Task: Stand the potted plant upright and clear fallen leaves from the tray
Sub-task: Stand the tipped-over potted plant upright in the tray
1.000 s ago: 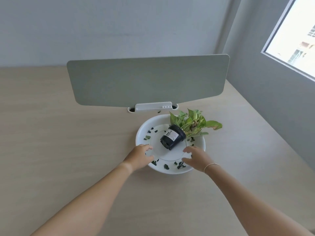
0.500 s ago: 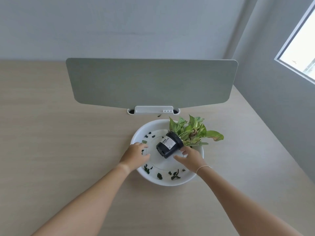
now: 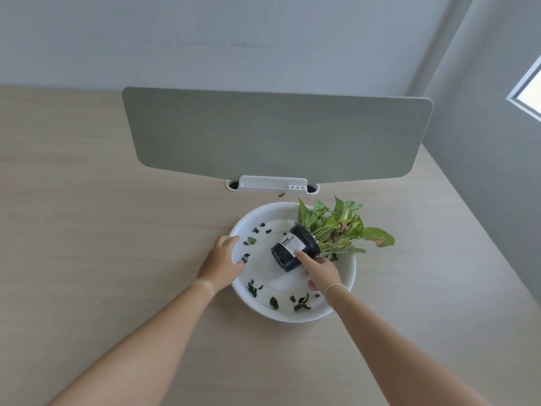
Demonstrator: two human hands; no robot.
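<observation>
A small black pot (image 3: 292, 252) with a white label lies on its side in a round white tray (image 3: 349, 276). Its green plant (image 3: 339, 230) spills over the tray's far right rim. Several dark leaf scraps (image 3: 300, 303) lie scattered along the tray's near and left parts. My right hand (image 3: 322, 273) reaches in from the near right; its index finger rests on the pot's label, and its thumb stays off the pot. My left hand (image 3: 221, 259) lies on the tray's left rim with fingers spread, holding nothing.
A grey divider panel (image 3: 275, 136) stands on a white clamp (image 3: 272, 183) just behind the tray. One leaf scrap (image 3: 281, 195) lies on the wooden desk (image 3: 102, 244) near the clamp. The desk's right edge runs along a grey wall (image 3: 483, 171).
My right hand has moved forward from the tray's near rim onto the pot. My left hand slid outward to the tray's left rim. The pot has not moved.
</observation>
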